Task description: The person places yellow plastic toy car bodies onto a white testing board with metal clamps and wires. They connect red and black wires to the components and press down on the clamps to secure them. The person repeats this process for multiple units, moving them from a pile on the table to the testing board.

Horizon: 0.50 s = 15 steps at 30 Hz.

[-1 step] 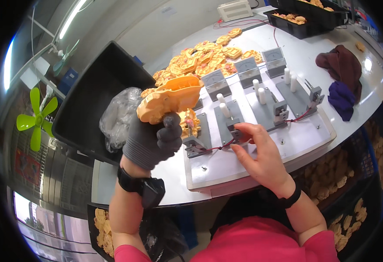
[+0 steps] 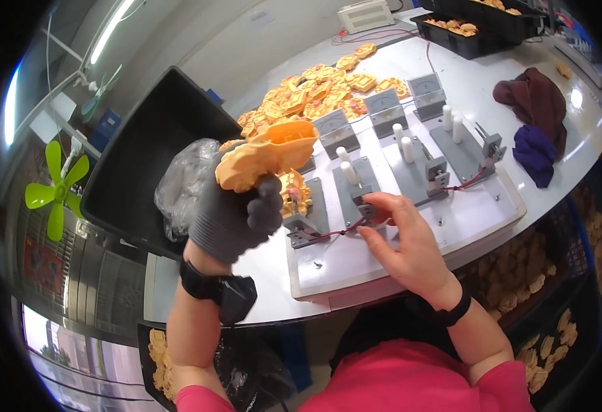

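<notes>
Hardly any change is shown: both hands are held almost where they were, so the handling seems to be at the same stage. The orange casing [image 2: 266, 156] is clasped in the gloved left hand [image 2: 235, 216], raised over the desk [image 2: 266, 292]. The right hand [image 2: 411, 244] is angled inward, its grip narrowed around a grey block [image 2: 368, 211]; whether it is closed on it cannot be told.
</notes>
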Available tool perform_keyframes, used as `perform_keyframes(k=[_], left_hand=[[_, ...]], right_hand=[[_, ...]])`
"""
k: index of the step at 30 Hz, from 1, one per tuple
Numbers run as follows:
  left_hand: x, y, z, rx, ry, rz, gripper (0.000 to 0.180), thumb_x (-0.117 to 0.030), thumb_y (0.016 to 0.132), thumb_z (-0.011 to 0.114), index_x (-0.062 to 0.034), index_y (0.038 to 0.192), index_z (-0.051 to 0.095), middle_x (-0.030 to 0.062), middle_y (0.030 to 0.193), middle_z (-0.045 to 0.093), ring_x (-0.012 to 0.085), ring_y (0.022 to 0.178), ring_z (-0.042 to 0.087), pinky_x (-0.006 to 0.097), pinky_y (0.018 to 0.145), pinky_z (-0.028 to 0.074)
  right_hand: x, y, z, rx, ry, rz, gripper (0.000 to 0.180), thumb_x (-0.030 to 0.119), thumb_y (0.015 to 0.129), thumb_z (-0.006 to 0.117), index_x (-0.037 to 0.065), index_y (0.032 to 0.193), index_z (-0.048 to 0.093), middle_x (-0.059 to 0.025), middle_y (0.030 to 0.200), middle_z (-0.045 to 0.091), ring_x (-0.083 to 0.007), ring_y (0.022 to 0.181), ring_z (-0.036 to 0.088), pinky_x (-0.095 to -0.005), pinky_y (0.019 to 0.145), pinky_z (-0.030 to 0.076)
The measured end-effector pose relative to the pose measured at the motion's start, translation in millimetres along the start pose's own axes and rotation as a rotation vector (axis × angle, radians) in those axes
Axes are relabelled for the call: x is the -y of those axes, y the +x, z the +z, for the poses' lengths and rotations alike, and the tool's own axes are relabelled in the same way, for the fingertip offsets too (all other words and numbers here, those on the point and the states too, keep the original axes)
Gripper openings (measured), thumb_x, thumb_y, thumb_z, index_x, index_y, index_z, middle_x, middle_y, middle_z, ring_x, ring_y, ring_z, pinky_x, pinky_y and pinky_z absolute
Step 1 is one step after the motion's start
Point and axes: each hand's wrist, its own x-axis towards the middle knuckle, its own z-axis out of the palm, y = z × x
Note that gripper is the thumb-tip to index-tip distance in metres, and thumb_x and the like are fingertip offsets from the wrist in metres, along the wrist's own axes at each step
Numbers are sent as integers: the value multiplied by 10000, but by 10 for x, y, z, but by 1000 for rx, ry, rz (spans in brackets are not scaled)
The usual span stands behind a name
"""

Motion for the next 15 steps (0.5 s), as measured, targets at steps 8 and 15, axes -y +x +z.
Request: perform_keyframes(k=[8,15], left_hand=[[-145,641,349,-441,1391,163,717,-479,959,574,9,1464,433,136,1168,649,166,983,653,266,745,545],[63,826,344,-323,1858,127,823,-607,952,466,16,1480,361,300,1244,616,391,1165,613,384,1021,438]], right_hand=[[-8,17,-103,83,209,48,282,121,877,718,40,1115,592,-110,1016,639,-220,804,620,-327,756,526],[-23,4,-93,76,212,8,285,122,871,720,34,1110,592,-110,1017,645,-228,810,629,-335,731,532]])
